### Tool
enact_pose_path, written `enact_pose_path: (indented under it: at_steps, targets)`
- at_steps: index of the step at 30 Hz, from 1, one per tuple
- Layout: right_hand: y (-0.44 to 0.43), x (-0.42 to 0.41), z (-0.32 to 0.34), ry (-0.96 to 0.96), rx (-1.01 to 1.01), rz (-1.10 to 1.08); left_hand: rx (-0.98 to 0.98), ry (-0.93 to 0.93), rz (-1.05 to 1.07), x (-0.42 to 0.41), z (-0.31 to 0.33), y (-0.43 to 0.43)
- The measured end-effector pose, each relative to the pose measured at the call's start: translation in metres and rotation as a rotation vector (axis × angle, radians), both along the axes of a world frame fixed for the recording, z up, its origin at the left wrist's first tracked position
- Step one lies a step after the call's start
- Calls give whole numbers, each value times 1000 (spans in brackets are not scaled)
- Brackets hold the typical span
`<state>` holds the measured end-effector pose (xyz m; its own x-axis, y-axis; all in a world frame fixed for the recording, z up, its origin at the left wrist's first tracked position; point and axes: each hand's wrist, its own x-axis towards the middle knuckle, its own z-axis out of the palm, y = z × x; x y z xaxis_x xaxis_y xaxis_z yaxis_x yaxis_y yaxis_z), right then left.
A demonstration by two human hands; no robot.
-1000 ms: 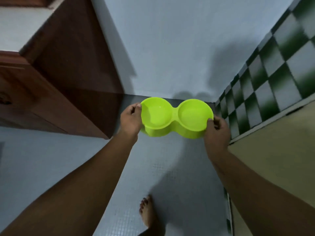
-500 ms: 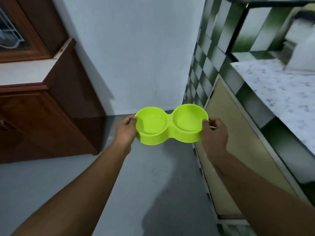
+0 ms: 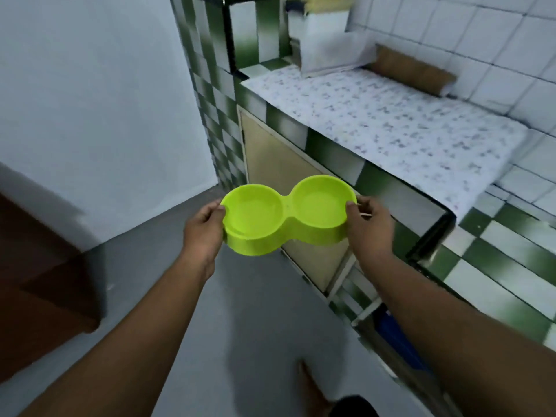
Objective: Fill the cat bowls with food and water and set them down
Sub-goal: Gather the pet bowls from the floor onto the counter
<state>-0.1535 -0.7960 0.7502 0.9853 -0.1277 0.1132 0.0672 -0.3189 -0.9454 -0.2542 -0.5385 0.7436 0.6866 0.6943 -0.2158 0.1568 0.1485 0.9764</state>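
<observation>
Both our arms reach forward, elbows low. Our left hand (image 3: 204,227) pinches the bowl's (image 3: 285,218) rim at 9 o'clock, fingers curled under; our right hand (image 3: 368,224) grips the 3 o'clock end, thumb on the rim. We hold the bowl level above the floor (image 3: 240,311), the surface (image 3: 391,124) beyond at 1 o'clock.

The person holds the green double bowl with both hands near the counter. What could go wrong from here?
1. The lime-green plastic double bowl is held only at its two ends, left hand and right hand; if one grip slips, it may tip and fall.
2. It is close to the green-and-white tiled counter edge and might bump it.
3. A bare foot is below and could be hit.
</observation>
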Motion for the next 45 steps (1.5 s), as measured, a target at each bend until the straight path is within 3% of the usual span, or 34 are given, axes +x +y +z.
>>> enact_pose_path:
  at_steps: [14,20,25,30,39,45]
  targets:
    - [-268,-51,22,-119,50,-449,46,-4,-404,35,44,-249]
    - [-416,-37,10,-75,-32,-520,-21,39,-493,48,21,-395]
    - [-543,-9,-12,13,-153,-461,-51,117,-507,63,-14,-521]
    - [-615,29,-25,127,-248,-359,-115,158,-505,76,-33,-603]
    - [-666,101,-57,326,-349,-252,-201,215,-543,87,-76,-672]
    - [-671,134,-71,377,-363,-108,-142,257,-561,87,-95,-695]
